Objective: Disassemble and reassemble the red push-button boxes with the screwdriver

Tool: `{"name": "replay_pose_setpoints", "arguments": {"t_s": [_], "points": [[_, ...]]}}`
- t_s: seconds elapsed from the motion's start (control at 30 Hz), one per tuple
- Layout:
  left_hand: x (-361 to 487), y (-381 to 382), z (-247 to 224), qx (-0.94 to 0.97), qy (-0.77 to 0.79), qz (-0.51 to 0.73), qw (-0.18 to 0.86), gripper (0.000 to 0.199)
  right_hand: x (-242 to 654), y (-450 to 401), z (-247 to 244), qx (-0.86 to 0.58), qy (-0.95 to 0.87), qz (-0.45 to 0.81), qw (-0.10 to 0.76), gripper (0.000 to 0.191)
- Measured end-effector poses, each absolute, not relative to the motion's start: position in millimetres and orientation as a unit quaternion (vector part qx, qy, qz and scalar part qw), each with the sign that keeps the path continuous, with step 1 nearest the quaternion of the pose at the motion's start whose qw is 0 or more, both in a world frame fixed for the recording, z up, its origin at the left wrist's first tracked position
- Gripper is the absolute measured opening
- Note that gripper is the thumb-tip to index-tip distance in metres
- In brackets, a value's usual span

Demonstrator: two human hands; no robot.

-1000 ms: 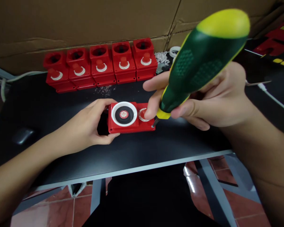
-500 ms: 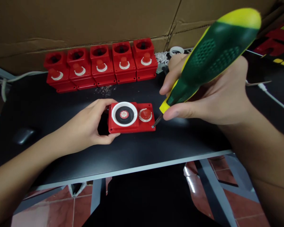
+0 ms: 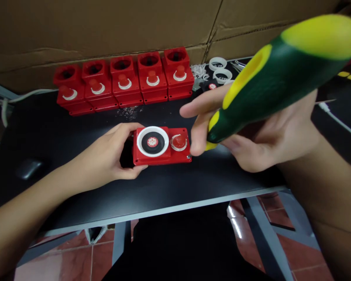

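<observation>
A red box [image 3: 163,158] lies on the black table, with a white ring [image 3: 152,154] around a black disc and a red knob [image 3: 179,141] on its top. My left hand [image 3: 117,150] grips the box's left end between thumb and fingers. A green and yellow screwdriver [image 3: 260,84] is held in my right hand [image 3: 251,144], its handle slanting up to the right. The screwdriver's tip is hidden behind my fingers near the box's right end. A small screw [image 3: 188,157] shows at the box's lower right corner.
Behind, several red boxes [image 3: 125,91] stand in a row against cardboard [image 3: 99,31]. White rings [image 3: 222,76] and small white parts [image 3: 199,72] lie at the back right. A black mouse [image 3: 29,168] sits at the left, and a white cable [image 3: 339,119] runs at the right.
My right hand has shifted its fingers along the screwdriver, and the handle has tilted further right and closer to the camera. The box and my left hand have barely moved.
</observation>
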State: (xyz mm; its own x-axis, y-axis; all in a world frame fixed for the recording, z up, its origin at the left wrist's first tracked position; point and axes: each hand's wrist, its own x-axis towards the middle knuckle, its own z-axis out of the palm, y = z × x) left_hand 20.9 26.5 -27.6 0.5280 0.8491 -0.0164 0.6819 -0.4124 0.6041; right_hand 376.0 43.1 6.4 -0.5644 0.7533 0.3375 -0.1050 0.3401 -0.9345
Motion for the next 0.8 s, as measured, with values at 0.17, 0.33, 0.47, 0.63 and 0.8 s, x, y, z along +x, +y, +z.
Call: {"name": "replay_pose_setpoints", "arguments": {"t_s": [0.17, 0.33, 0.47, 0.63, 0.8], "points": [[18.1, 27.7, -31.6, 0.833, 0.46, 0.151, 0.269, 0.091, 371.7, 51.7, 4.5, -0.189, -0.719, 0.483, 0.462, 0.014], [18.3, 28.8, -32.0, 0.832, 0.464, 0.149, 0.266, 0.093, 367.7, 60.1, 1.7, -0.268, -0.74, 0.405, 0.465, 0.045], [16.7, 28.1, -33.0, 0.842, 0.452, 0.145, 0.257, 0.092, 367.4, 63.3, 0.5, -0.282, -0.725, 0.415, 0.472, 0.047], [19.2, 25.7, -30.2, 0.836, 0.464, 0.129, 0.263, 0.087, 366.6, 59.0, 9.1, -0.284, -0.724, 0.458, 0.43, 0.06], [22.9, 23.1, -25.5, 0.834, 0.471, 0.124, 0.26, 0.082, 359.5, 50.7, 12.8, -0.228, -0.721, 0.51, 0.41, 0.067]]}}
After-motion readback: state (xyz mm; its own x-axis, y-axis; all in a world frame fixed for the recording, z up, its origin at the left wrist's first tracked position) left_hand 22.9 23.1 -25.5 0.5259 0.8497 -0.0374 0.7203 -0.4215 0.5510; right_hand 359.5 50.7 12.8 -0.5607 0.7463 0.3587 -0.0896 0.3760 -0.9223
